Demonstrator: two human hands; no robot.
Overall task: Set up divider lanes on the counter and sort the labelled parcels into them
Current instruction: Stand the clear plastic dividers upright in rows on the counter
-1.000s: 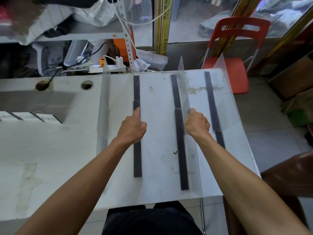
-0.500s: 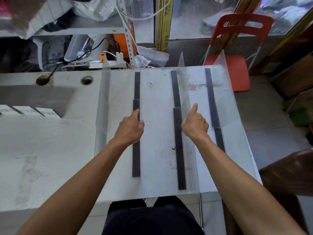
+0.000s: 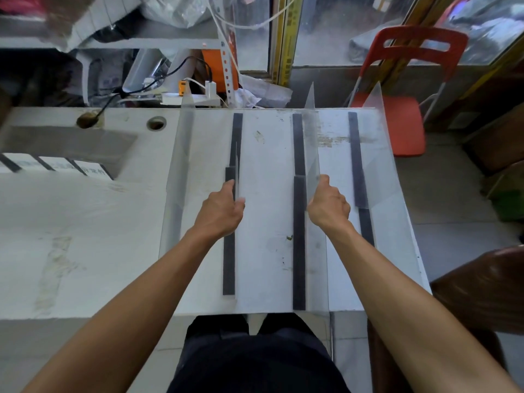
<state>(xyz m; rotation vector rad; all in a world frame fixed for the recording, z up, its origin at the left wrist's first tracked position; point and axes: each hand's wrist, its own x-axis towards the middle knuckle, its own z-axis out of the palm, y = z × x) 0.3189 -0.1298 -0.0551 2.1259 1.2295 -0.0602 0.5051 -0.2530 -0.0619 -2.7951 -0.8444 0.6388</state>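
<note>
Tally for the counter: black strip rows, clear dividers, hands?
Black strip rows: 3
Clear dividers: 4, one edge-on and faint
Hands: 2, left hand, right hand
Total: 9

White counter (image 3: 85, 222), dark grey strips (image 3: 299, 245), clear frosted dividers (image 3: 177, 194), red chair (image 3: 402, 120), black trousers (image 3: 255, 361)

both my forearms are bare right up to where they leave view, with no sleeve showing behind either hand. my left hand (image 3: 219, 212) and my right hand (image 3: 329, 205) carry no glove, ring, watch or band that i can see. below and between my arms, i am wearing dark, near-black trousers (image 3: 255, 355), plain fabric with no visible markings.
</note>
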